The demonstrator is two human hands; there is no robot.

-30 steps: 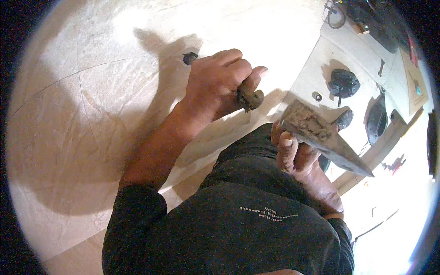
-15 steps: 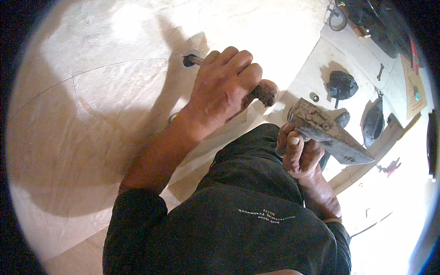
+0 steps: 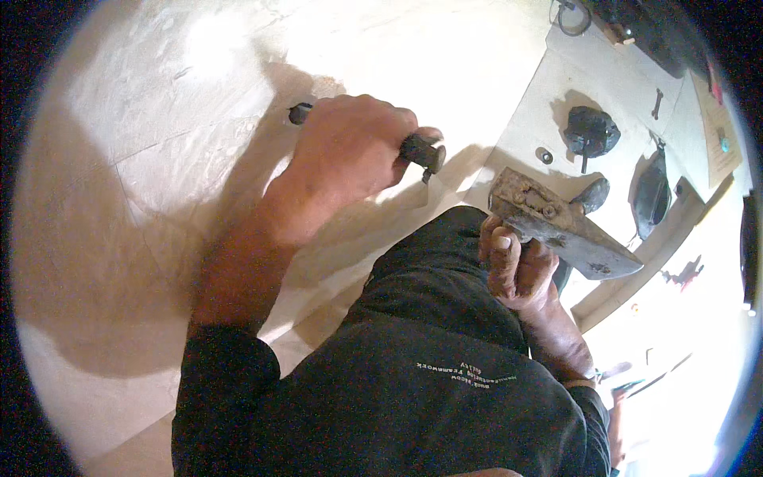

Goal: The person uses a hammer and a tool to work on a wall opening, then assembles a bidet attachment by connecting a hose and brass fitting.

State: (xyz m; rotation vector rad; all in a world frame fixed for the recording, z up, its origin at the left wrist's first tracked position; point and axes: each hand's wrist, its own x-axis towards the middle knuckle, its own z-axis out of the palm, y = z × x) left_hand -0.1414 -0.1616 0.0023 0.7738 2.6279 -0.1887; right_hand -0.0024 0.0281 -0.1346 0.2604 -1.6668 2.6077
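- Head view: the left hand [image 3: 350, 155] is clenched around a dark chisel [image 3: 417, 149], whose tip meets the pale stone slab [image 3: 159, 183].
- Its struck end pokes out past the fingers [image 3: 381, 119], just beside the dark knee [image 3: 445, 270].
- The right hand [image 3: 517, 266] grips a grey metal hammer [image 3: 560, 226], held up off the slab and apart from the chisel.
- Judging by the mostly smooth slab, little cutting shows; most work seems left.
- Dark tools lie on a board [image 3: 548, 103] to the right.

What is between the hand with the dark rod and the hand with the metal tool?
In the head view, only pale stone surface in shadow lies between the left hand gripping the rod and the right hand holding the wedge-shaped metal tool.
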